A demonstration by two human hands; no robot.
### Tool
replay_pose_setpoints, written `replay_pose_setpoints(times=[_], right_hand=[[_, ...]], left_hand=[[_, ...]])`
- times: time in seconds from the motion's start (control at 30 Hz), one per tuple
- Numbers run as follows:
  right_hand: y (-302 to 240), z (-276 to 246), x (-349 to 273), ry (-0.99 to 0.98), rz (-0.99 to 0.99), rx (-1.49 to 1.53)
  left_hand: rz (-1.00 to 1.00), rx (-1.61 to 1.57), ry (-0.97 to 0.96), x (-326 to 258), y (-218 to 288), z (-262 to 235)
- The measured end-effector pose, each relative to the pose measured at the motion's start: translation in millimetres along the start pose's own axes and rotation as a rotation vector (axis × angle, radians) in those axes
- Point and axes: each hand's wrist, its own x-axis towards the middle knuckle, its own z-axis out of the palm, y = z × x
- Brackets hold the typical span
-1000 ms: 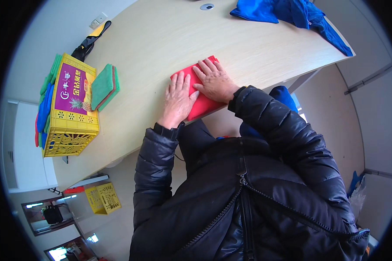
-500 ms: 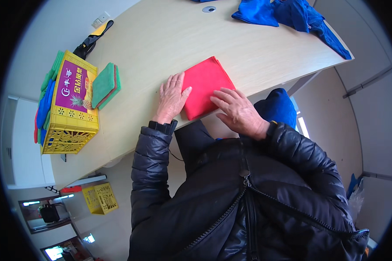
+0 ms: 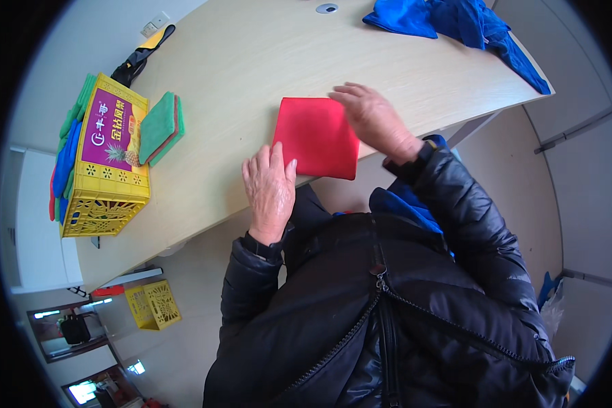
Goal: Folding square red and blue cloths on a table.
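Note:
A folded red cloth [image 3: 316, 139] lies as a flat square at the front edge of the wooden table [image 3: 251, 75]. At its lower left corner is my left hand [image 3: 270, 190], the fingers stretched out with the tips touching the cloth's edge. My right hand [image 3: 374, 119] hovers at the cloth's upper right, fingers extended and nothing held. To the left, a small stack of folded green and red cloths [image 3: 161, 129] rests on the table beside a yellow plastic crate [image 3: 112, 187].
Green, blue and red cloths [image 3: 70, 160] fill the crate. A black and yellow strap-like item [image 3: 143, 56] lies behind it. Crumpled blue cloths [image 3: 455, 24] are at the far right of the table. Another yellow crate [image 3: 153, 304] stands on the floor at lower left.
The red cloth has turned so its sides sit straighter. My right hand has lifted and moved away from me to its upper right; my left hand has come nearer to me.

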Motion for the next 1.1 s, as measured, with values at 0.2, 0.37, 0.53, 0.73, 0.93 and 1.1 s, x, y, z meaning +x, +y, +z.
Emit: replay_pose_setpoints(times=[0.2, 0.37, 0.53, 0.73, 0.93, 1.1], right_hand=[[-44.8, 50.4, -17.8, -0.01, 0.082, -0.09], [-29.2, 54.9, -32.4, -0.065, 0.097, -0.163], [-23.8, 46.6, -26.4, -0.178, 0.125, -0.139], [-11.4, 44.4, -1.1, -0.149, 0.044, -0.237], [1.5, 63.9, -1.3, -0.11, 0.049, -0.193], [4.3, 62.9, -1.4, -0.089, 0.058, -0.168]], left_hand=[[0.285, -0.067, 0.12, 44.6, -9.1, 41.3], [0.213, -0.188, 0.062, 45.5, -17.2, 60.3], [0.198, -0.114, 0.045, 47.9, -15.6, 58.0], [0.197, -0.042, 0.02, 68.0, -4.0, 50.2], [0.137, -0.133, -0.049, 77.4, -15.8, 72.3], [0.087, -0.083, -0.041, 73.0, -6.9, 63.5]])
